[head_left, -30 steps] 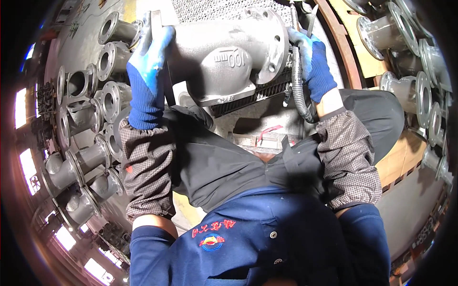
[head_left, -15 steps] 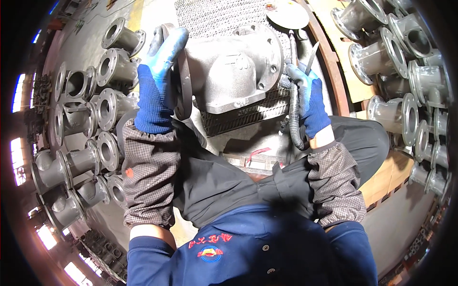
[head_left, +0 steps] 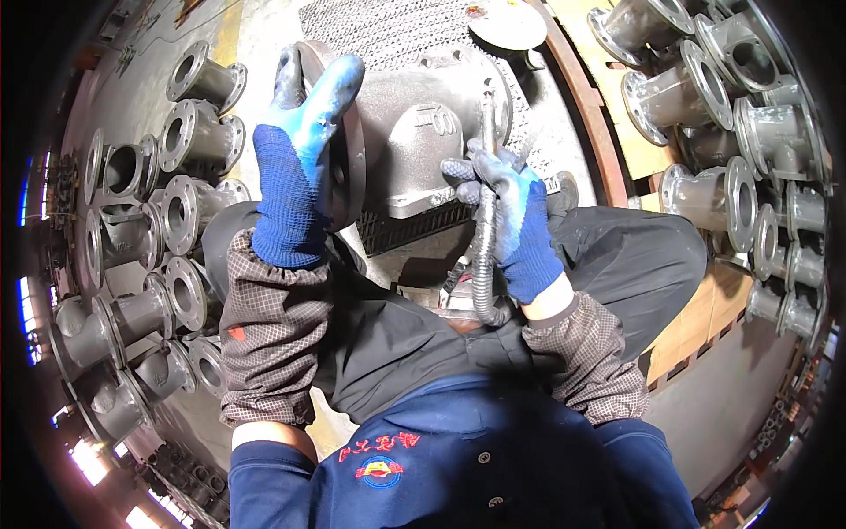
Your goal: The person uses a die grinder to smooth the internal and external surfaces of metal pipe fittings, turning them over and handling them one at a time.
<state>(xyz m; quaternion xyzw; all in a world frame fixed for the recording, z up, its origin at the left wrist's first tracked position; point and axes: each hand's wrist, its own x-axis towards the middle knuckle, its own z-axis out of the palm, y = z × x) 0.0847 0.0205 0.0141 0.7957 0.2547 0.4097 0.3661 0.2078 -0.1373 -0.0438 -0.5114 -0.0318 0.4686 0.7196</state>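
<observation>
A grey flanged valve-body casting [head_left: 423, 132] lies in front of me, with raised markings on its side. My left hand [head_left: 313, 97], in a blue glove, grips the rim of its left flange [head_left: 345, 163], fingers on one side and thumb on the other. My right hand [head_left: 507, 189], also gloved, is closed round a slim rod-like tool [head_left: 488, 115] with a ribbed grey hose [head_left: 484, 264]. The tool's upper end is in front of the casting's right flange; whether they touch I cannot tell. A pale pointed piece by the right fingers is too blurred to name.
Under the casting is a metal grating [head_left: 370, 44]. A pale round disc [head_left: 507, 25] lies beyond it, beside a rusty metal beam [head_left: 586, 97]. Flanged castings [head_left: 203, 132] stand stacked at left, and more castings [head_left: 679, 97] sit on wooden boards at right.
My right hand has moved left with the tool and hose, from beside the casting to in front of its right flange. The left hand keeps its grip on the left flange.
</observation>
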